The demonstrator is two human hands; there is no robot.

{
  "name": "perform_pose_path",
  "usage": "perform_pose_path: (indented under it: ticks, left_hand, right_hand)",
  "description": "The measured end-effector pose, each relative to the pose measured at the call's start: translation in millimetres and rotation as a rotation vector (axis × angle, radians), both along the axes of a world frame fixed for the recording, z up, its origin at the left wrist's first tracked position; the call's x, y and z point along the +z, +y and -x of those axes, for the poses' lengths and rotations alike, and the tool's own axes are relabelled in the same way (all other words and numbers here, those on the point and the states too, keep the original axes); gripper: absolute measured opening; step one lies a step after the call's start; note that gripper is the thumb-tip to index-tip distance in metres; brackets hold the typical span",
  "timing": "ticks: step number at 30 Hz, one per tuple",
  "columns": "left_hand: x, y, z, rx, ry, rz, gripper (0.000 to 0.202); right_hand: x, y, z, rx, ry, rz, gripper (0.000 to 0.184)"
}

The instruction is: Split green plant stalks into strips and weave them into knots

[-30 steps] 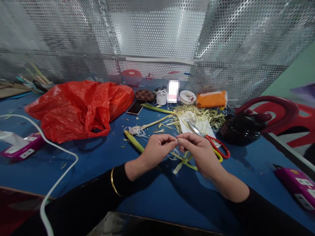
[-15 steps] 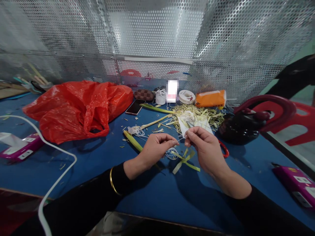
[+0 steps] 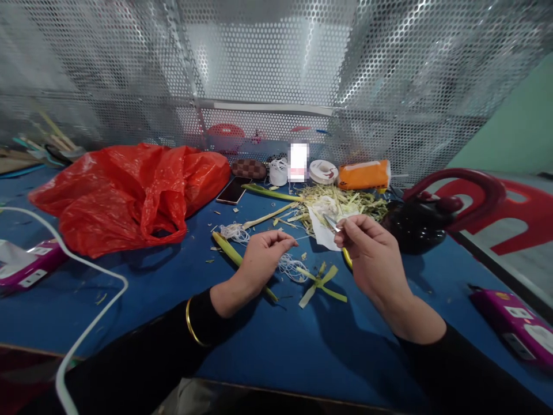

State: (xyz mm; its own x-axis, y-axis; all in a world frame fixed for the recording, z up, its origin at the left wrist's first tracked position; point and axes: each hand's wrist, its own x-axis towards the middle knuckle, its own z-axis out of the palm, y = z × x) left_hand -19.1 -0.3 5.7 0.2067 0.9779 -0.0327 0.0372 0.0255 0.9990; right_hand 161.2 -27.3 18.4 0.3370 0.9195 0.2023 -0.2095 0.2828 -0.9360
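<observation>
My left hand (image 3: 263,259) is closed in a pinch on a thin white thread (image 3: 305,237), which stretches toward my right hand (image 3: 374,262). The right fingers are pinched together too, at the thread's other side. Metal scissor blades (image 3: 330,221) show just beyond the right fingertips, over a white paper (image 3: 322,233); a yellow handle (image 3: 347,259) shows beside that hand, and the rest is hidden. Below, between the hands, lies a green leaf-strip piece (image 3: 319,283) with several spread arms. Behind it is a loose tangle of white thread (image 3: 291,268). A green stalk (image 3: 227,248) passes behind my left hand.
A red plastic bag (image 3: 125,196) fills the left, with a white cable (image 3: 101,268) in front. A phone (image 3: 233,190), thread spool (image 3: 324,172), orange packet (image 3: 365,174) and dry plant scraps (image 3: 354,202) lie behind. A black pot (image 3: 415,227) stands right, near a purple box (image 3: 514,323).
My hands have moved apart, lengthening the visible thread between them. The yellow handle has come into view and the red one is now hidden. The whole view has shifted slightly.
</observation>
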Motion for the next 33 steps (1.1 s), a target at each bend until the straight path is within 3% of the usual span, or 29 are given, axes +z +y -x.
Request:
perform_pose_path:
  ticks: [9, 14, 16, 20, 23, 29, 33]
  left_hand:
    - [-3.3, 5, 2, 0.116, -0.015, 0.030, 0.011]
    - [-3.3, 4, 2, 0.082, -0.027, 0.042, 0.011]
    - [-3.0, 4, 2, 0.063, -0.041, 0.035, 0.013]
    - [-1.4, 5, 3, 0.037, -0.054, 0.009, 0.014]
    - [0.6, 6, 4, 0.012, -0.028, -0.016, 0.015]
    - [5.2, 10, 9, -0.016, 0.004, -0.023, 0.017]
    - [7.0, 17, 13, -0.066, 0.069, -0.030, 0.024]
  right_hand:
    - [1.9, 1, -3, -0.028, -0.020, 0.000, 0.018]
    - [3.8, 1, -2, 0.134, 0.056, 0.029, 0.023]
    - [4.4, 1, -4, 0.148, -0.139, 0.013, 0.017]
    - [2.4, 2, -11, 0.041, -0.935, -0.101, 0.006]
    - [1.6, 5, -19, 0.053, -1.168, -0.160, 0.016]
    - [9.3, 12, -37, -0.105, -1.021, -0.225, 0.018]
    - [16.2, 12, -39, -0.124, -0.635, -0.161, 0.021]
